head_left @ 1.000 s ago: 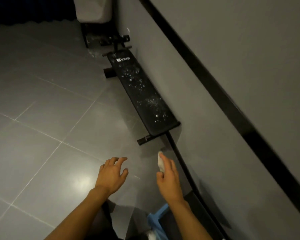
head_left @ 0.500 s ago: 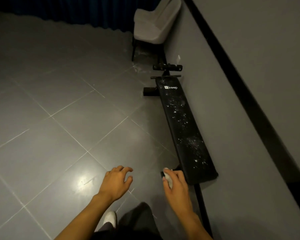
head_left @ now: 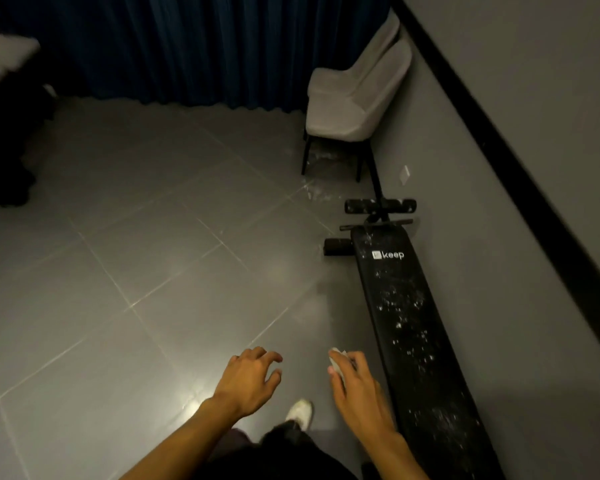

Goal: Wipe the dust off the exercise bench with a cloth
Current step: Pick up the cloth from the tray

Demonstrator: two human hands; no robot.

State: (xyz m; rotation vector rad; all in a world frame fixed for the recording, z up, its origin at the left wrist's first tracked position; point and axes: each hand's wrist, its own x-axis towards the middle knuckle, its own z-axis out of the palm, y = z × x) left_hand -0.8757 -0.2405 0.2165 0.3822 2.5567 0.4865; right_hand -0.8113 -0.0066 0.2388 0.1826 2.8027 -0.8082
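1. A dark blue pleated curtain (head_left: 187, 46) is hanging across the far side of the room, and its hem is meeting the grey tiled floor (head_left: 118, 271). At the far left edge a dark shape is sitting on the tiles; I cannot tell what it is.
2. The left hand (head_left: 248, 379) is hovering over the floor, palm down. Its grip is loosely open, with the fingers spread and slightly bent, and it is holding nothing.
3. A white shoe (head_left: 300, 412) is showing on the tiles between the two forearms, below the hands.
4. The right hand (head_left: 359, 393) is hovering just beside the near left edge of the bench, apart from the padding. Its grip is curling round a small white cloth (head_left: 336, 362), which is poking out past the fingertips.
5. A pale upholstered chair (head_left: 347, 95) on dark legs is standing against the wall, beyond the bench's far end.
6. The black exercise bench (head_left: 406, 323) is lying lengthwise along the wall, reaching from the lower right up to its padded foot rollers (head_left: 380, 206). White dust specks are covering most of the pad, and a white "keep" logo (head_left: 388, 255) is showing near the far end.
7. The grey wall (head_left: 499, 237) is running along the right, with a black stripe (head_left: 499, 140) crossing it diagonally and a small white wall plate (head_left: 405, 174) sitting low, near the rollers.
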